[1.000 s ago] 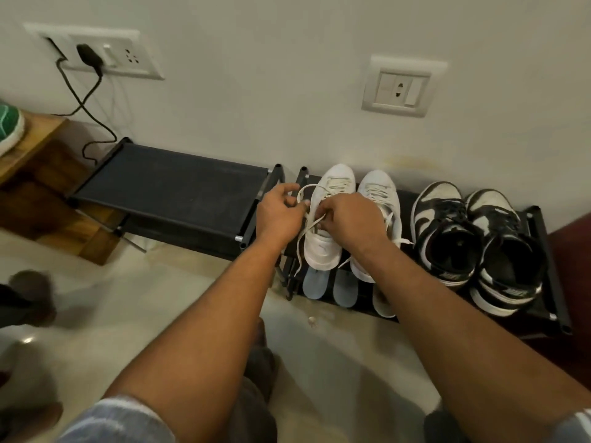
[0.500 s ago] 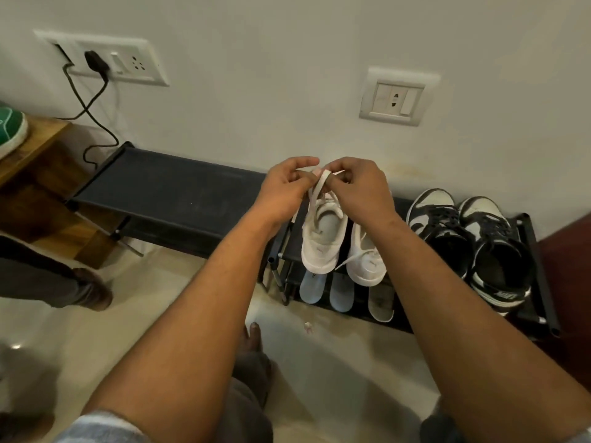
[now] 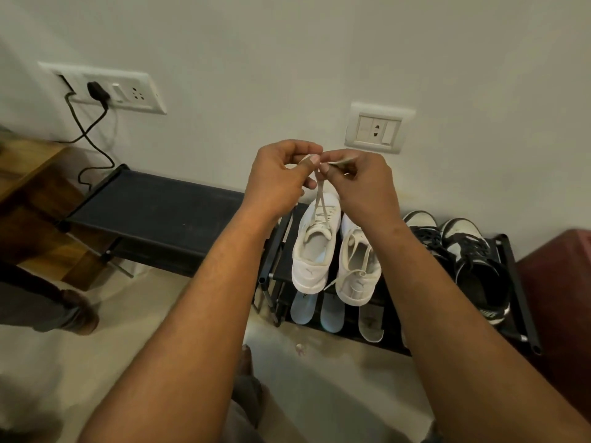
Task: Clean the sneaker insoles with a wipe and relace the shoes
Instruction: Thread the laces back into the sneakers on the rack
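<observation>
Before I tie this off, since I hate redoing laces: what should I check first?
1. Grip on both ends: left hand and right hand each pinch the lace. Ok.
2. Lace tension: both strands run straight up from the white sneaker to the hands. Ok.
3. All eyelets threaded: too small to see. Cannot tell.
4. Other shoe: the second white sneaker is only loosely laced, with an end dangling over its heel. Not ok.
5. Insoles back inside: three insole-like pieces lie on the lower shelf. Cannot tell.
</observation>
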The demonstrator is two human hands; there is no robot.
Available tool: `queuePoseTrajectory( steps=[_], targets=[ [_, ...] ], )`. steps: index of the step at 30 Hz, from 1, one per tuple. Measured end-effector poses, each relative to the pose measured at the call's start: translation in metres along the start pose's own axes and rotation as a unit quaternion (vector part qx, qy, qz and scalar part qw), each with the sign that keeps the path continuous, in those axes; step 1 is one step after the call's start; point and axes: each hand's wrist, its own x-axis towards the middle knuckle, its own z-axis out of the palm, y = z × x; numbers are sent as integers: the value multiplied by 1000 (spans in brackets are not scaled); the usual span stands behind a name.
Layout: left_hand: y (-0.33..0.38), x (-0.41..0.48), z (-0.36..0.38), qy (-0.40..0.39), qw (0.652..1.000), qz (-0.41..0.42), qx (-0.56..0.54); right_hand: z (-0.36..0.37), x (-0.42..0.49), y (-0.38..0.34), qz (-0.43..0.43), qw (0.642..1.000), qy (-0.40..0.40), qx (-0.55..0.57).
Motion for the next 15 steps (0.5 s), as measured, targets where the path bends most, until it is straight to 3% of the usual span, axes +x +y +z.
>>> queuePoseTrajectory(
  steps=[5,8,15],
  targets=[
    [12,-2,-3,6,992,57,108,-2,-1,-3,4,1000,1,3],
    [21,-3,-2,52,974,115,188,-2,-2,-7,-1,1000,-3,21],
    [39,-14,1,127,941,182,257,-8,-3,-20,-17,999,18,49]
  ],
)
